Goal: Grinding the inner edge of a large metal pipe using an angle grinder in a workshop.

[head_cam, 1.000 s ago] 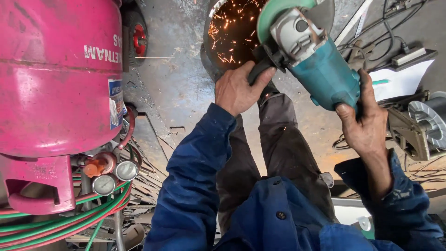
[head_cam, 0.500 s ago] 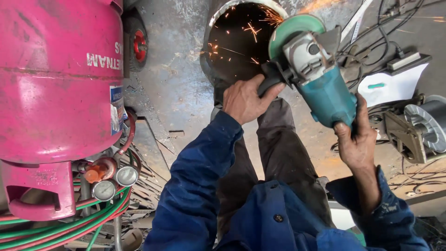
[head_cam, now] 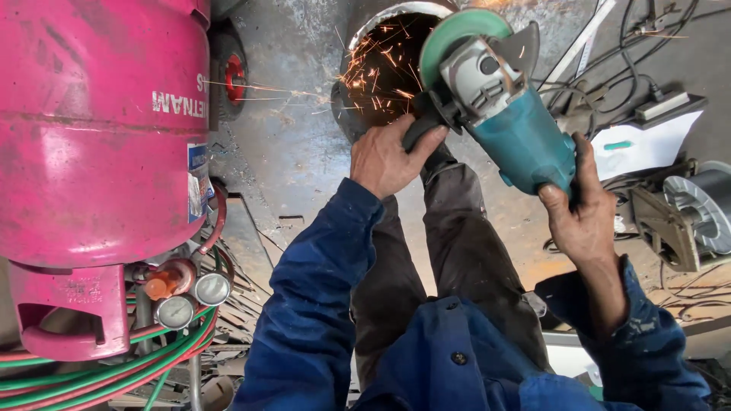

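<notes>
Both my hands clamp the teal-bodied angle grinder (head_cam: 509, 122) over the round steel pipe (head_cam: 384, 65).

My left hand (head_cam: 390, 158) is clenched round the grinder's black side handle; my right hand (head_cam: 582, 209) grips its rear body, fingers wrapped out of sight behind it. The grinder's green disc sits at the pipe's open mouth, and orange sparks fill the dark hollow, hiding whatever lies inside. Left of me stands a pink gas cylinder (head_cam: 99, 137), its top cut off, white lettering across it and a small blue-and-white label on its side. Round gauges (head_cam: 192, 298) and green and red hoses (head_cam: 99, 373) crowd beneath it.
</notes>
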